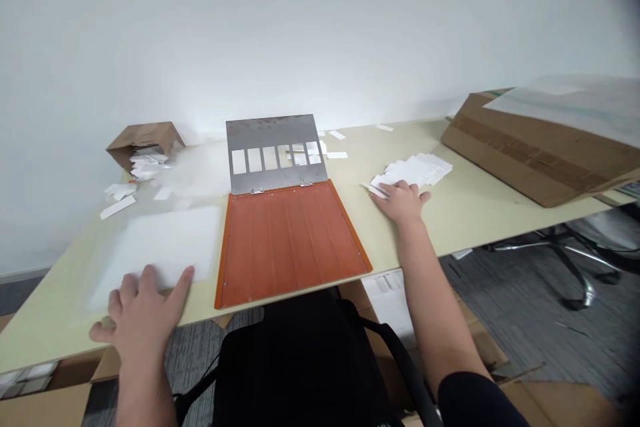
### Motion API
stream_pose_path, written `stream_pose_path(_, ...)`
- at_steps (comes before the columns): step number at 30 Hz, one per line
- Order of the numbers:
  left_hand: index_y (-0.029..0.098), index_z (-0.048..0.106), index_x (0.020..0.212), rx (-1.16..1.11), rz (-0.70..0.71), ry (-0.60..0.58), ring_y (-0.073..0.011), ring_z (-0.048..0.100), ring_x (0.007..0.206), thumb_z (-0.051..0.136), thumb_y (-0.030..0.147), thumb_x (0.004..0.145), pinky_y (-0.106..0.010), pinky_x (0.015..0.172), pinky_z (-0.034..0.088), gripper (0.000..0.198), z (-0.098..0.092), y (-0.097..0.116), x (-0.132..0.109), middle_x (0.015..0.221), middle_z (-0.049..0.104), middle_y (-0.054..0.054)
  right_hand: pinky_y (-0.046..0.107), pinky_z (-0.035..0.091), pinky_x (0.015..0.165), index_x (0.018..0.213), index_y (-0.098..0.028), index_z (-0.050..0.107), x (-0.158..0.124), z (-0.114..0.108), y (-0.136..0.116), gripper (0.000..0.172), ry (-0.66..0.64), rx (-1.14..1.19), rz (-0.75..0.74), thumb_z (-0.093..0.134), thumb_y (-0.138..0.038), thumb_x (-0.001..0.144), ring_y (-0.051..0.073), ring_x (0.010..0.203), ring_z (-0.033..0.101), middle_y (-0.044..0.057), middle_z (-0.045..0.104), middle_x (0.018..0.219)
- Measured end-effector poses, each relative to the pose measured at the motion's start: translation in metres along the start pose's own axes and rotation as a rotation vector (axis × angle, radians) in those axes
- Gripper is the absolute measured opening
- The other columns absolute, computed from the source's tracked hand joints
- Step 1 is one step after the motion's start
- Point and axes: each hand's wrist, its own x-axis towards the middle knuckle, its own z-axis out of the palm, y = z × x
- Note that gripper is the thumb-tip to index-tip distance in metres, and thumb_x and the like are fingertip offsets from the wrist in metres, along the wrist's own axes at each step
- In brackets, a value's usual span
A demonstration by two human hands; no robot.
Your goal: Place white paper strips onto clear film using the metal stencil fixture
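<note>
Okay, a cream counter (pixel 480 213) runs across the view, its far right end covered by a large flattened cardboard box (pixel 530 153) with a clear plastic sheet on top, both cut off by the frame edge. Below the counter, a black chair back (pixel 295 360) is cut off by the bottom of the frame. At centre an orange board (pixel 287 247) lies flat, hinged at its far edge to a steel plate (pixel 273 143) with six rectangular windows. White paper shows through some windows, but it is hard to make out how much. Left of the board, a translucent plastic sheet (pixel 160 247) lies on the counter, its outline faint. Further left, a small brown container (pixel 145 140), bag or carton (cannot tell which), lies tipped on its side, with white slips (pixel 147 163) spilling from its mouth. Right of the board sits a loose pile of white slips (pixel 413 170). The right hand (pixel 400 203) lies palm-down on the pile's near edge, fingers relaxed, not clenched. The left hand (pixel 140 320) is open, fingers spread, at the sheet's near edge, holding nothing.
</note>
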Motion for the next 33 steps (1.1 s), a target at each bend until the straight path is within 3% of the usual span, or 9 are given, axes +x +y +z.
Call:
stream_pose_path(5, 0.027, 0.045, 0.141, -0.067, -0.026, 0.027, -0.0371, 0.029, 0.147, 0.02, 0.076, 0.09, -0.066, 0.111, 0.025, 0.075, 0.0014, -0.0008, -0.0004, 0.162, 0.034, -0.013, 0.057, 0.027, 0.094, 0.121, -0.028, 0.07, 0.0004, 0.0017, 0.0005, 0.053, 0.004, 0.004, 0.016, 0.051, -0.066, 0.088, 0.038, 0.116, 0.044, 0.013, 0.062, 0.126)
stream_pose_path(12, 0.022, 0.045, 0.143, -0.082, 0.012, 0.005, -0.0412, 0.029, 0.145, 0.032, 0.067, 0.09, -0.073, 0.11, 0.02, 0.071, -0.0019, -0.0021, -0.0007, 0.16, 0.035, -0.019, 0.052, 0.028, 0.091, 0.123, -0.022, 0.064, 0.004, 0.0071, 0.0046, 0.062, 0.066, 0.041, 0.05, 0.058, -0.069, 0.082, 0.036, 0.114, 0.044, 0.014, 0.061, 0.126)
stream_pose_path(19, 0.021, 0.044, 0.144, -0.085, 0.016, 0.0, -0.042, 0.026, 0.148, 0.033, 0.066, 0.09, -0.072, 0.109, 0.025, 0.071, 0.0004, -0.0033, 0.0012, 0.162, 0.031, -0.018, 0.053, 0.027, 0.091, 0.128, -0.02, 0.062, 0.0061, 0.0091, 0.0077, 0.068, 0.137, 0.077, 0.098, 0.064, -0.068, 0.079, 0.039, 0.116, 0.041, 0.018, 0.053, 0.135)
stream_pose_path(27, 0.022, 0.046, 0.142, -0.092, 0.028, 0.007, -0.0423, 0.026, 0.148, 0.034, 0.066, 0.09, -0.075, 0.11, 0.021, 0.069, 0.0027, -0.0068, 0.0024, 0.163, 0.031, -0.019, 0.05, 0.026, 0.09, 0.123, -0.024, 0.064, 0.0073, 0.0089, 0.0083, 0.058, 0.162, 0.125, 0.112, 0.07, -0.059, 0.077, 0.037, 0.117, 0.042, 0.014, 0.058, 0.133)
stream_pose_path(33, 0.022, 0.047, 0.14, -0.08, 0.026, 0.012, -0.0413, 0.029, 0.145, 0.031, 0.068, 0.09, -0.074, 0.11, 0.022, 0.07, 0.0017, -0.0055, 0.0015, 0.16, 0.035, -0.018, 0.048, 0.023, 0.088, 0.117, -0.023, 0.064, 0.0063, 0.0089, 0.0087, 0.061, 0.169, 0.138, 0.091, 0.065, -0.07, 0.076, 0.037, 0.112, 0.044, 0.015, 0.065, 0.124)
